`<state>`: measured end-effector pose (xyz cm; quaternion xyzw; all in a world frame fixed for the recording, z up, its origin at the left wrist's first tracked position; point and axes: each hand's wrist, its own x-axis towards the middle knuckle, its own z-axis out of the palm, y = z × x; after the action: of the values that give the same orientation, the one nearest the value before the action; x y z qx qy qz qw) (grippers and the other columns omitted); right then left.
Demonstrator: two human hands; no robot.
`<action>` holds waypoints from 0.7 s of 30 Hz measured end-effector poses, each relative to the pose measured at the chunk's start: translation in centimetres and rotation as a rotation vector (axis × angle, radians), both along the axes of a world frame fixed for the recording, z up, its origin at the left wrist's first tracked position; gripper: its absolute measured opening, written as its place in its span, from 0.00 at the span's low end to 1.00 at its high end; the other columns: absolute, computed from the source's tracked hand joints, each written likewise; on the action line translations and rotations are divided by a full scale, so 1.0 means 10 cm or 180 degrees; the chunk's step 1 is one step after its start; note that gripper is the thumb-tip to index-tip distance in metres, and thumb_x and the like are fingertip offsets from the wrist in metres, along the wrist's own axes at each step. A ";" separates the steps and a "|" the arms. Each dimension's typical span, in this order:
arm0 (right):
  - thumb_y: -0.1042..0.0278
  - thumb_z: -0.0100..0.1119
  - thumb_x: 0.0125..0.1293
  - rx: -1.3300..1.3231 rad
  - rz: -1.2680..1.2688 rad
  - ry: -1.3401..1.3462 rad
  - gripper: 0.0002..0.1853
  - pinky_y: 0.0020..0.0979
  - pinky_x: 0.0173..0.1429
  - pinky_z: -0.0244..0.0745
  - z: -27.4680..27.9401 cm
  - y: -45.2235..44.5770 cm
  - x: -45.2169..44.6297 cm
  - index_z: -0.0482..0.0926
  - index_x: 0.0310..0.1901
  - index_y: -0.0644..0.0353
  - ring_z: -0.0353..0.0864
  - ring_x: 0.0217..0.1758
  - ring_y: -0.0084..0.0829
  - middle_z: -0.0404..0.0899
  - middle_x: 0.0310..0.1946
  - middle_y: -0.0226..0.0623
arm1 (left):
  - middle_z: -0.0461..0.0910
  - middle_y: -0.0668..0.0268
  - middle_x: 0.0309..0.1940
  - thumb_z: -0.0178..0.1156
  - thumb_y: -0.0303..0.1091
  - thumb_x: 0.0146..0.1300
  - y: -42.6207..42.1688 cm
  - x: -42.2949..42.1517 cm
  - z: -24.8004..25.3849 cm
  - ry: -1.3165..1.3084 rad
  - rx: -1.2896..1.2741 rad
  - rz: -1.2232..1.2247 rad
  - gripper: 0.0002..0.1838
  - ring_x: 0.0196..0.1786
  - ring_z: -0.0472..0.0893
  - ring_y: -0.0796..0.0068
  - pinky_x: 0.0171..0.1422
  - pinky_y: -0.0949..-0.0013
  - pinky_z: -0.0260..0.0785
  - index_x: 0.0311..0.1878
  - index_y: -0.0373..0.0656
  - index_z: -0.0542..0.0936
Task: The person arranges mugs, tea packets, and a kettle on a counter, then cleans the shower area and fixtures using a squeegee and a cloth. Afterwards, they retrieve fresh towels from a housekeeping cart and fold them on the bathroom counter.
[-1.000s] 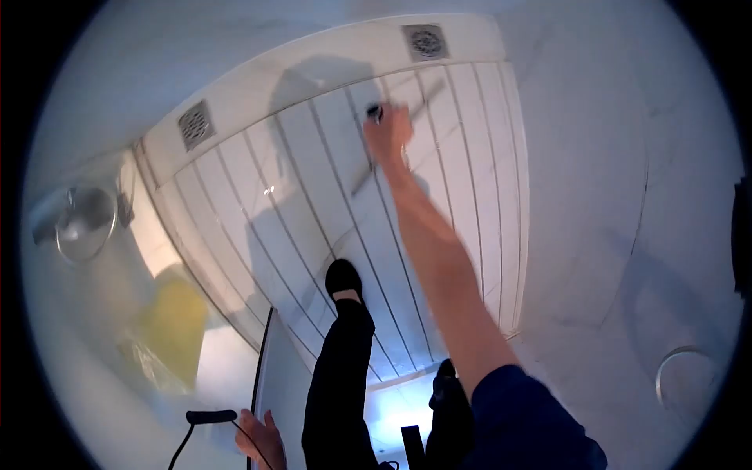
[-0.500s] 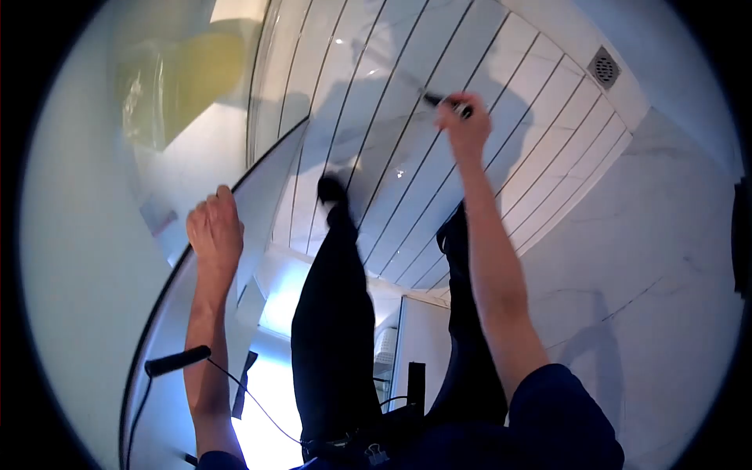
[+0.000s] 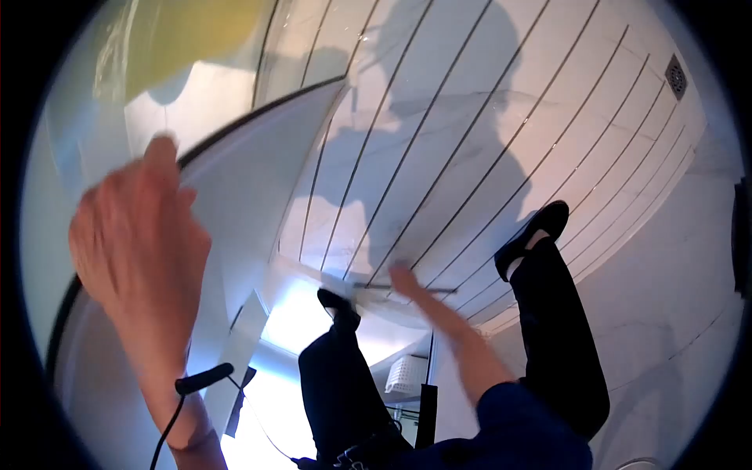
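Note:
My left hand (image 3: 145, 235) is closed over the dark-rimmed edge of a curved glass panel (image 3: 258, 149) at the left, close to the camera. Low over the white marbled floor, my right hand (image 3: 403, 280) is blurred and closed. A thin, wide bar (image 3: 372, 287) shows beside it, which looks like the blade of a squeegee. Its handle is hidden in the hand. Dark parallel lines run across the floor (image 3: 462, 133), with small wet glints and my shadow on it.
My black shoes are at the floor's near side (image 3: 337, 299) and to the right (image 3: 540, 235). A square drain grate (image 3: 676, 77) sits at the upper right. A white basket (image 3: 407, 374) stands below, and a cord hangs by my left forearm. Yellow material (image 3: 188, 39) shows behind the glass.
My right hand has swept from the upper floor down toward my feet with the squeegee. My left hand is now nearer the camera. My right foot has come into view farther right.

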<state>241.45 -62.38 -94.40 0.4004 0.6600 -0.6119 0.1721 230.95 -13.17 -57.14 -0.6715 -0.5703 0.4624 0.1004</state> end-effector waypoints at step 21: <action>0.68 0.65 0.47 -0.1255 -0.1479 0.0873 0.10 0.27 0.25 0.74 0.22 2.76 0.49 0.80 0.33 0.56 0.80 0.24 0.25 0.82 0.27 0.30 | 0.72 0.63 0.22 0.56 0.22 0.38 -0.16 -0.20 -0.05 -0.2285 0.0920 -0.1157 0.08 0.30 0.74 0.60 0.39 0.62 0.67 0.24 0.44 0.71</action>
<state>246.38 -34.76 -92.21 0.4131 0.4370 -0.7989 0.0116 228.95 -14.77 -57.61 -0.8585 -0.5003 0.0895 0.0685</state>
